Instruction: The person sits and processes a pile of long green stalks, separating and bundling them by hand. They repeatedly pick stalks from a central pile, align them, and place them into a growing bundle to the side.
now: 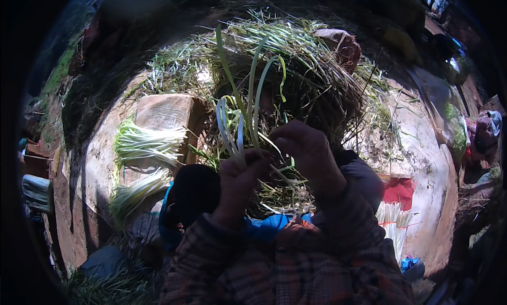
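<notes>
My left hand [243,174] is closed around a small bunch of pale stalks with long green leaves [253,91] that stand up from the fist. They look like young garlic or leek shoots. A yellowing strip of leaf [283,79] droops from the tip of one. Close by on the right, my right hand [309,152] has its fingers curled beside a thin pale strip [270,143]. Whether the fingertips pinch that strip is hidden in shadow. Below the hands, trimmed leaves and stalks [287,196] lie between my knees.
A large heap of green and dried stalks [277,39] rises ahead, with a wrapped bundle [342,47] on it. At left, pale-stalked bunches [150,142] lie on and beside a sack-covered block [166,108]. A tied white bunch [392,221] stands right, by red material [400,190].
</notes>
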Motion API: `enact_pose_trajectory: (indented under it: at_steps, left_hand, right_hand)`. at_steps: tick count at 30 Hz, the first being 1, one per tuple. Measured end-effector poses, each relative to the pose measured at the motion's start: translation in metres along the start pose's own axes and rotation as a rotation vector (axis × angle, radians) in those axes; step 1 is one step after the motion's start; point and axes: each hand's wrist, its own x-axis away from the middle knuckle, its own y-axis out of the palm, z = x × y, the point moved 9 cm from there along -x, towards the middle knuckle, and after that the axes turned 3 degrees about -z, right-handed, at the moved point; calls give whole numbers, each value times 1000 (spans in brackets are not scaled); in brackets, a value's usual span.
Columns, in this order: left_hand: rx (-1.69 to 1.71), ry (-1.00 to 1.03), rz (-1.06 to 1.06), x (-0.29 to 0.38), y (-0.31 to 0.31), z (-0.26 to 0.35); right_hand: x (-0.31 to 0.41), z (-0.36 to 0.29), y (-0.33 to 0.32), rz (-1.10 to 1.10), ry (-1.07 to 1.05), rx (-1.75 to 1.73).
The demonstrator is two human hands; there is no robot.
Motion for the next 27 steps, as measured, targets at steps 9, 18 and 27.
enact_pose_trajectory:
  at_steps: [9, 18, 27]
  left_hand:
    - [95, 87, -134, 1, -3, 28]
    - [179, 130, -199, 2, 13, 29]
    - [132, -10, -207, -5, 13, 45]
  right_hand:
    - [44, 66, 59, -195, 496, -695]
    - [59, 81, 36, 376, 563, -914]
    - [50, 56, 48, -105, 393, -713]
